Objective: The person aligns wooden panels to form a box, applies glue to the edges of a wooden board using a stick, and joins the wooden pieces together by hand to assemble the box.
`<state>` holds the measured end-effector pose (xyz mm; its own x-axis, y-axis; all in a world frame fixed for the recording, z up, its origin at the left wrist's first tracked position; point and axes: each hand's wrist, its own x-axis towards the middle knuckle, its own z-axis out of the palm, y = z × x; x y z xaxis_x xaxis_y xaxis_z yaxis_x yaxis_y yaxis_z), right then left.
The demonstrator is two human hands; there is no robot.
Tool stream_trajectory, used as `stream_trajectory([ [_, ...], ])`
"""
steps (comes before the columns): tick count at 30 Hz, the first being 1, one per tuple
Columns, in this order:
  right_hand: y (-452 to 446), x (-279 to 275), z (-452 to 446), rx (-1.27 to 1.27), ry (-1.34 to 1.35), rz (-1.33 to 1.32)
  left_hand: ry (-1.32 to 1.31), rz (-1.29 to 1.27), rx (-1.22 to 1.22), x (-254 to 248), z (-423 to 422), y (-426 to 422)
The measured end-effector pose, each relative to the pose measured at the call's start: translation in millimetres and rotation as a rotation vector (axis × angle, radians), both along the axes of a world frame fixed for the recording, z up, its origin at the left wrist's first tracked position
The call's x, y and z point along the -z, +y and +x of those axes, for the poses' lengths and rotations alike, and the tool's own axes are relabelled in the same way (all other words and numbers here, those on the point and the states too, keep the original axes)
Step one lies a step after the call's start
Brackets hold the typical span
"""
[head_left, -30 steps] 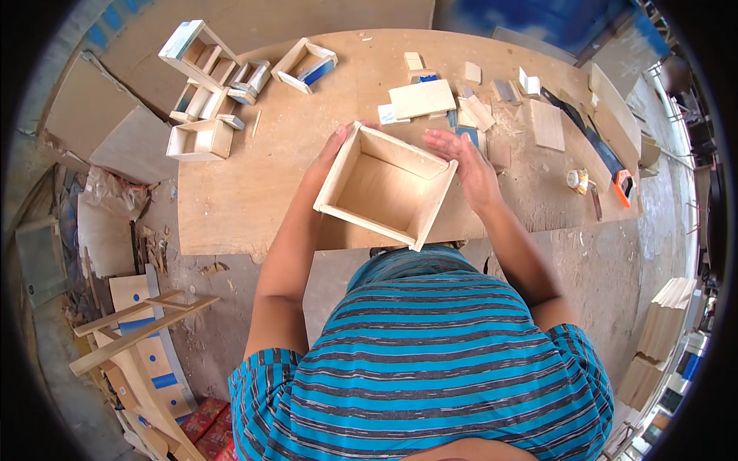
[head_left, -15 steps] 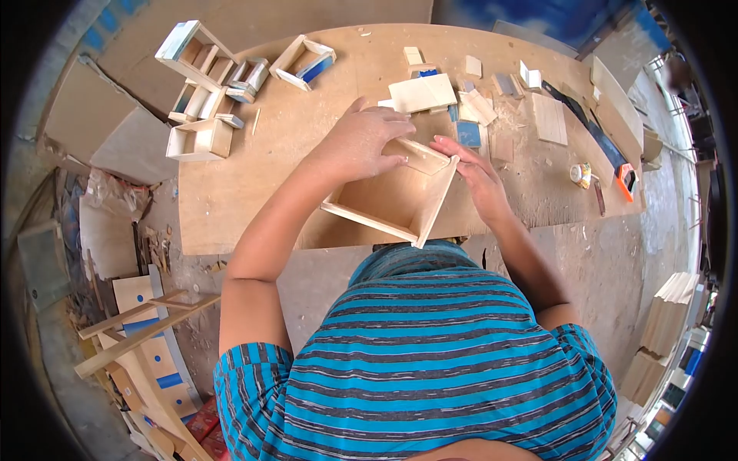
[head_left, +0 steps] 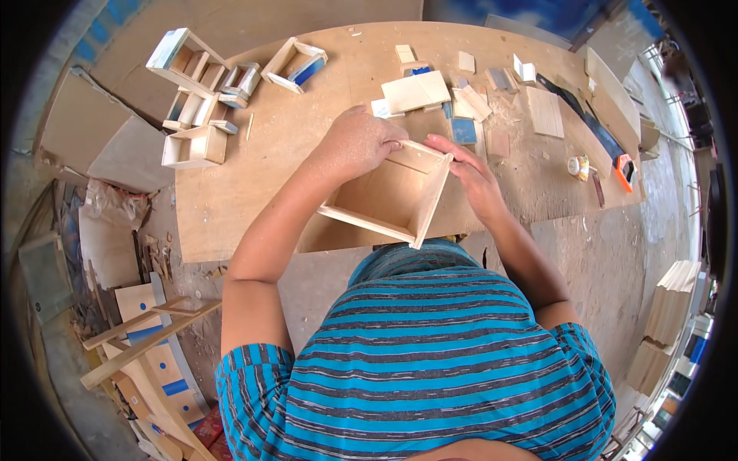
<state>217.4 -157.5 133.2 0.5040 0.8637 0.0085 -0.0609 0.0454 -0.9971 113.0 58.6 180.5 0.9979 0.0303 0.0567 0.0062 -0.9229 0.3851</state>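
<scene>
Fingers (head_left: 393, 140) of the arched left hand (head_left: 352, 147) clamp the far rim of a wooden box (head_left: 388, 194) at the tabletop's (head_left: 227, 192) near edge. At its far-right corner, the right hand (head_left: 478, 184) reaches straighter, grip unclear.

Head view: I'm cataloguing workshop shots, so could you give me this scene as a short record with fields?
Held item: open wooden box, open side up, tilted
Left hand: curled over the box's far left corner
Right hand: fingers extended along the box's right side
Surface: wooden table
Far left: several small wooden boxes, grouped
Beyond the hands: loose wood pieces
Right: handsaw with orange handle
Clothing: blue-and-grey striped shirt
</scene>
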Motion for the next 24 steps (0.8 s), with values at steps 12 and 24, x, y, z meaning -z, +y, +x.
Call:
stream_trajectory([
  [12,0,7,0,-0.061,-0.018,-0.002,-0.016,-0.007,-0.023,2,-1,3],
  [24,-44,37,-24,-0.057,-0.047,-0.041,-0.270,-1.324,-0.221,64,-62,35],
])
